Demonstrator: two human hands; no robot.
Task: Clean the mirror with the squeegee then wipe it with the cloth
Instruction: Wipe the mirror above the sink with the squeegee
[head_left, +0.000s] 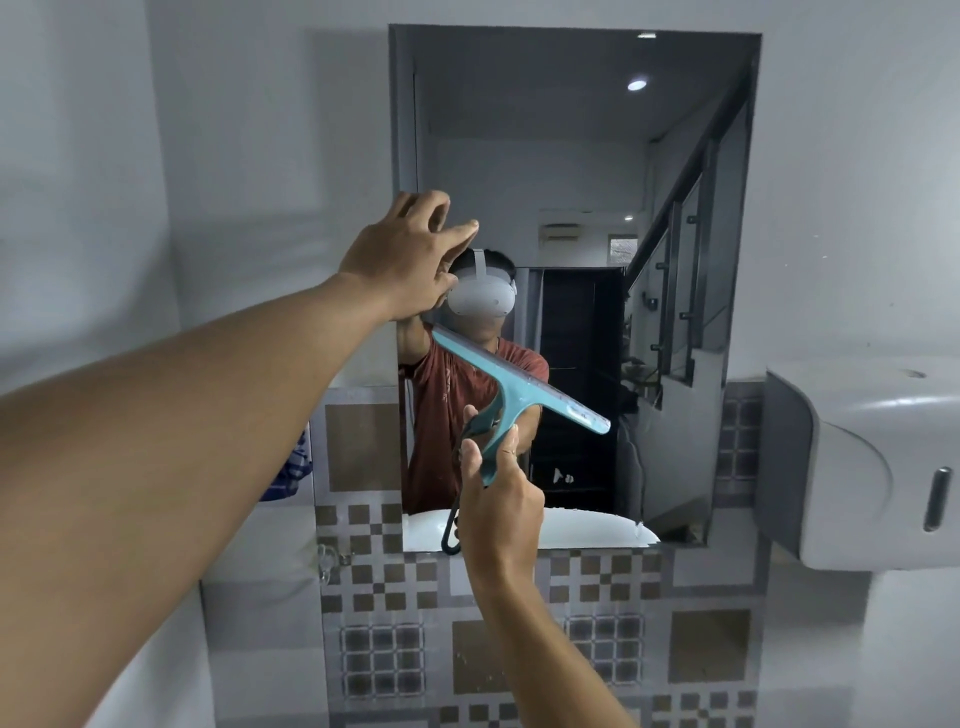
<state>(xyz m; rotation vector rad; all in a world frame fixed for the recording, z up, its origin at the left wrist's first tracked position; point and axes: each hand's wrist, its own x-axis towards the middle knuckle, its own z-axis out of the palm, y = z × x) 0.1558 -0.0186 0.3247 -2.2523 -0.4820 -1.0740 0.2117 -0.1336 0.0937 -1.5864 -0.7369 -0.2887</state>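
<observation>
- The right hand (498, 509) grips the squeegee (514, 384) by its handle, fingers and thumb curled round it. The blade is tilted, running from upper left to lower right in front of the lower middle of the mirror (571, 156). I cannot tell whether the blade touches the glass.
- The left hand (410, 254) is raised at the mirror's left edge, fingers loosely bent, holding nothing.
- The squeegee looks like light, stiff plastic, probably with a softer blade edge. The handle is the place to hold it, and a dark loop (451, 525) hangs from its end.
- The mirror is rigid, smooth and breakable, so it likely wants even, moderate pressure.
- Count: one squeegee, one mirror, two hands. One blue checked fabric (296, 462), half hidden behind the left arm, may be the cloth.
</observation>
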